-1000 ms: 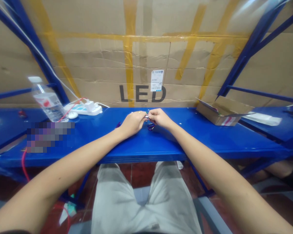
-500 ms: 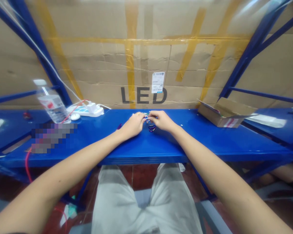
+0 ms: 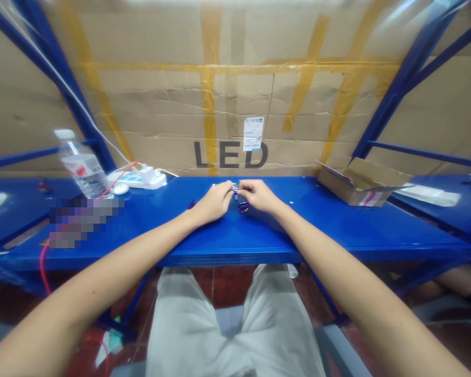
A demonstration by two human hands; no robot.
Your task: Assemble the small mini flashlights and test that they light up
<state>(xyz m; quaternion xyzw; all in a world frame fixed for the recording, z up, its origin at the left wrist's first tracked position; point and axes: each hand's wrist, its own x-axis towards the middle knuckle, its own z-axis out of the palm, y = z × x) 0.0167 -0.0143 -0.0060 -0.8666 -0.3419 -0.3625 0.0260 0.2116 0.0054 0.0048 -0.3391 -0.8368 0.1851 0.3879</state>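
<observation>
Both my hands rest on the blue metal bench [image 3: 259, 235], fingertips meeting near its far edge. My left hand [image 3: 212, 201] is curled, its fingers pinched on a tiny shiny piece [image 3: 234, 189] that I cannot name. My right hand [image 3: 259, 195] is closed on the same small piece from the other side. Just below my right fingers lies a small purple item [image 3: 243, 208] on the bench. A few tiny loose bits [image 3: 220, 185] lie beside my left fingertips.
A clear water bottle [image 3: 82, 167] and a white power strip [image 3: 139, 178] with red and white cables stand at the left. An open cardboard box [image 3: 357, 183] sits at the right. A big taped carton marked LED [image 3: 235, 104] walls the back. Blue frame bars rise either side.
My hands stay together on the small piece and hardly shift. The view has tilted slightly, so everything sits a little lower in the picture.
</observation>
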